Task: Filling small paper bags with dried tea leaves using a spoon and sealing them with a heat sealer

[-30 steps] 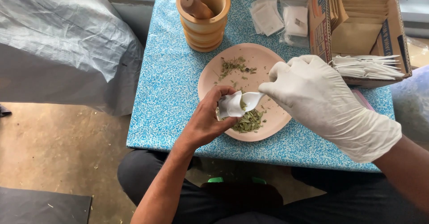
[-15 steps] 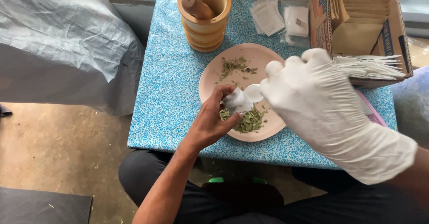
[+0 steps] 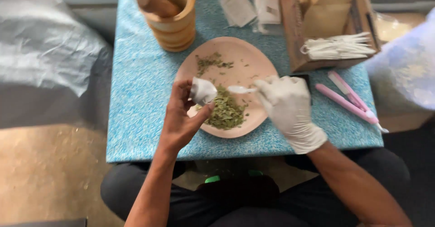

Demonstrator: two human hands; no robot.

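Note:
My bare left hand (image 3: 181, 118) holds a small white pouch (image 3: 202, 91) pinched between thumb and fingers, over the left side of a pink plate (image 3: 247, 61). A heap of dried green leaf flakes (image 3: 224, 111) lies on the plate's near part, with a smaller scatter (image 3: 210, 62) farther back. My right hand (image 3: 287, 109), in a white glove, grips a small white spoon (image 3: 240, 89) whose bowl points toward the pouch, just above the flakes.
A wooden mortar with a pestle (image 3: 167, 12) stands at the back left of the blue speckled table (image 3: 136, 95). Flat white pouches (image 3: 251, 5) lie at the back. A cardboard box (image 3: 326, 23) with white strings sits at the right, a pink tool (image 3: 346, 95) beside it.
My gloved right hand has drawn back from the pouch toward the right and lower, now showing the spoon. The left hand keeps the pouch over the plate. The view sits closer.

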